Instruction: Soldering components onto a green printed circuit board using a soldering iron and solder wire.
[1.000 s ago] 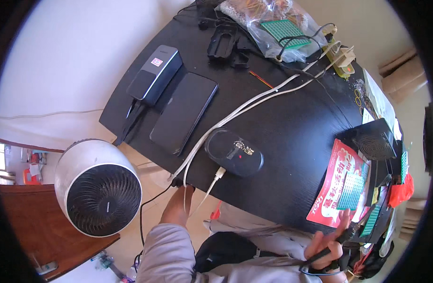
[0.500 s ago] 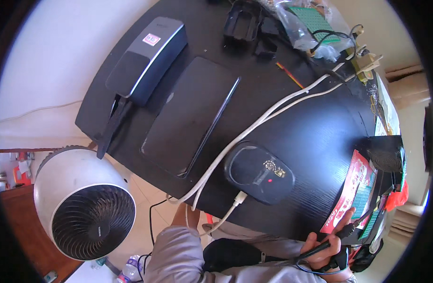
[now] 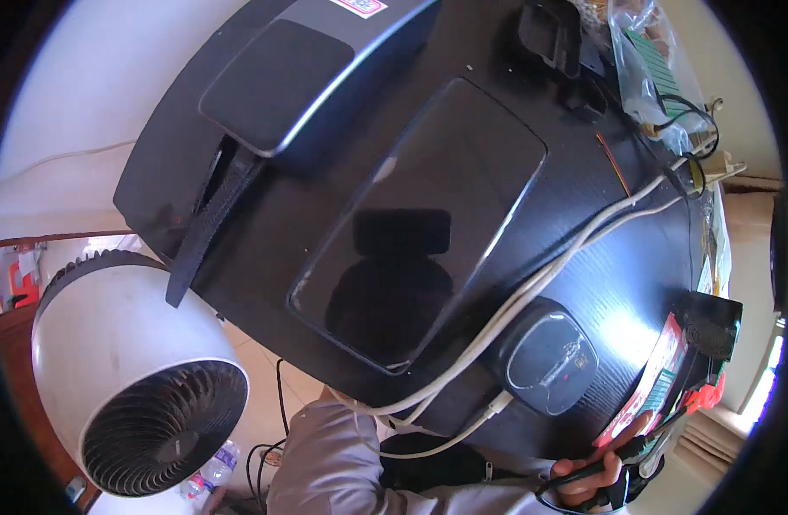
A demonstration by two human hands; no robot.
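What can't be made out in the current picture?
All in the head view:
Left hand: hidden by the table; what its grip holds, if anything, is unseen.
Black-handled tool in the right hand: tip too small among clutter.
Black box: far end cut off by the top edge.

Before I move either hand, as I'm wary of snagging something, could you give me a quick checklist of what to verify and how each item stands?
1. Right hand gripping the black corded tool: ok, fingers curled around it.
2. Left hand in sight: not ok, hidden at the table edge; mainly its sleeve shows.
3. Tabletop free of loose cables: not ok, white cables run across it.
4. White plug at the black rounded device: ok, seemingly plugged in.
5. Black flat slab lying flat: ok.
6. Tool's tip clear of the green board: cannot tell, too small.
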